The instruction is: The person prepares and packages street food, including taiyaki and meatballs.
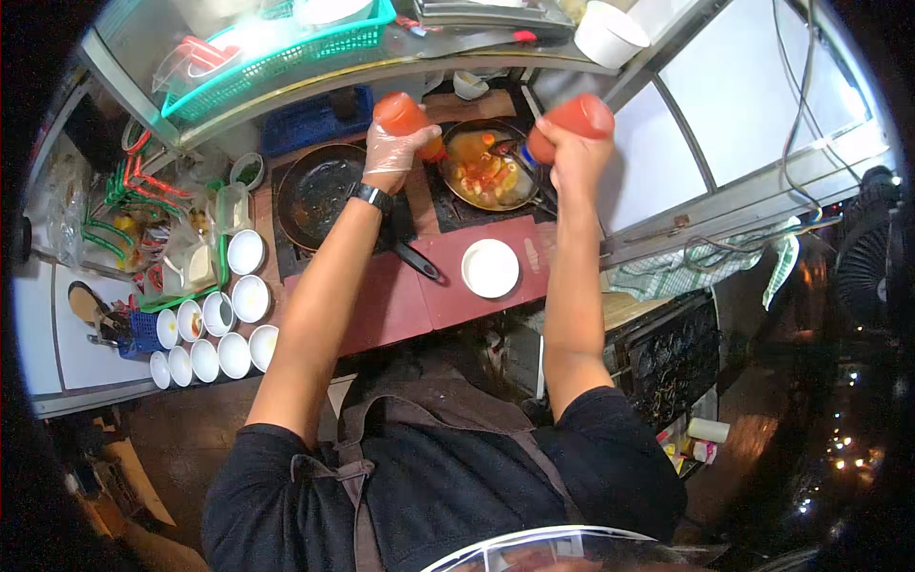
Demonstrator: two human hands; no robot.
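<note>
My left hand (393,154), in a clear plastic glove, grips a red sauce squeeze bottle (398,114), its red tip pointing toward the left rim of the right-hand frying pan. Another squeeze bottle of red sauce (582,116), with a blue cap, is in my bare right hand (577,156), tilted toward the same pan from the right. Broth with red sauce and pale and orange pieces fills that frying pan (486,171), where a dark utensil also rests. A second frying pan (318,193), dark and holding no food, sits left of it, partly behind my left wrist.
A white bowl (490,268) stands on the red counter mat (386,307) before me. Several small white bowls (234,355) are grouped at the left, beside plastic containers (232,207). A shelf edge (372,84) with a green basket (314,61) spans the back; a white panel (647,150) borders the right.
</note>
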